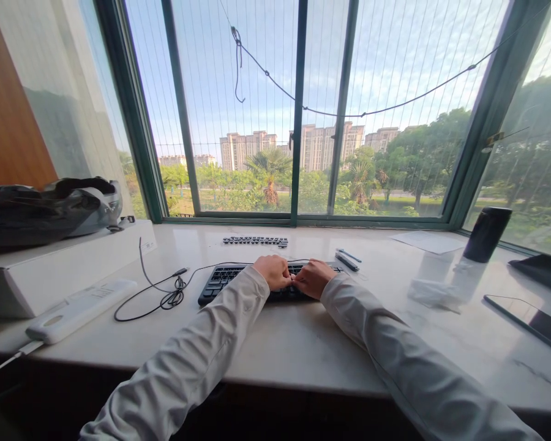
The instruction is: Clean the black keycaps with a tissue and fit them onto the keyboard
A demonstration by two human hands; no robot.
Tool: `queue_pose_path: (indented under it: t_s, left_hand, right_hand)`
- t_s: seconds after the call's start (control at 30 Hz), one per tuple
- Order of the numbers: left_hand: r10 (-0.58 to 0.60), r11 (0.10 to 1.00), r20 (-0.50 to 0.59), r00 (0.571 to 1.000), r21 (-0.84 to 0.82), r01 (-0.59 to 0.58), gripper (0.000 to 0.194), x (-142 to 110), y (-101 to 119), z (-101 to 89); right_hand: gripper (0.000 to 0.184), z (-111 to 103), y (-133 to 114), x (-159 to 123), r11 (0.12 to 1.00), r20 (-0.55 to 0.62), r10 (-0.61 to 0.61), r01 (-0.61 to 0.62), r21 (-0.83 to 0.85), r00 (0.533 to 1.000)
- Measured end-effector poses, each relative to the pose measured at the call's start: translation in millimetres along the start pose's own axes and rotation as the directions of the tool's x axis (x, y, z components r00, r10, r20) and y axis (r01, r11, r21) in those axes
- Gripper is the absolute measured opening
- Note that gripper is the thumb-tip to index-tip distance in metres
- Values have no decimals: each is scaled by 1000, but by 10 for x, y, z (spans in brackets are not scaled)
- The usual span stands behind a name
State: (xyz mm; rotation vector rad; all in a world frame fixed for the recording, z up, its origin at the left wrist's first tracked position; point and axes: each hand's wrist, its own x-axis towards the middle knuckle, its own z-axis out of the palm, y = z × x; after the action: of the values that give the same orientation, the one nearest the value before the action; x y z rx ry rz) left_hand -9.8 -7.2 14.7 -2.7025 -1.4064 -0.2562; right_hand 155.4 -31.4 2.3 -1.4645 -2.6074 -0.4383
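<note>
A black keyboard (220, 280) lies on the pale marble sill (303, 343) in front of the window. Both my hands rest over its middle, knuckles up and fingers curled under. My left hand (272, 271) and my right hand (313, 278) meet fingertip to fingertip, pinched over the keys. What lies between the fingers is hidden. Both arms wear light long sleeves. A strip of dark loose keycaps (256, 241) sits just behind the keyboard. The keyboard's black cable (165, 297) coils to the left.
Left: a white box (50, 272) with a dark bag (46, 208) on top, and a white flat device (80, 309). Right: small pen-like tools (348, 258), a sheet of paper (429, 241), a black cylinder (487, 234), a clear wrapper (434, 293), a dark flat screen (528, 318).
</note>
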Motion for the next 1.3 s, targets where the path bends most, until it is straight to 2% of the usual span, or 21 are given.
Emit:
queue_pose_path:
  t_s: [0.3, 0.53, 0.8, 0.93, 1.07, 1.17, 1.3]
  left_hand:
    - [47, 995, -13, 999, 87, -46, 26, -8, 87, -43]
    - [7, 1000, 31, 999, -15, -7, 31, 12, -7, -46]
    - [17, 994, 62, 998, -105, -10, 27, 85, -105, 3]
    - [8, 995, 72, 997, -99, -1, 21, 101, -98, 15]
    - [53, 995, 17, 998, -80, -52, 25, 72, -106, 27]
    - [100, 991, -89, 991, -75, -107, 25, 37, -166, 43]
    - [37, 998, -238, 971, -36, -47, 28, 24, -259, 67]
  right_hand:
    - [34, -18, -5, 23, 998, 42, 63, -64, 23, 997]
    - [40, -41, -23, 26, 999, 74, 39, -36, -36, 997]
    - [44, -34, -57, 12, 995, 32, -22, 25, -98, 999]
    - [46, -15, -62, 15, 994, 25, -38, 41, -103, 999]
    - [43, 46, 17, 2, 999, 36, 13, -12, -32, 999]
    - [41, 84, 106, -21, 999, 22, 32, -33, 16, 999]
    - [39, 82, 168, -39, 994, -29, 108, -107, 38, 994]
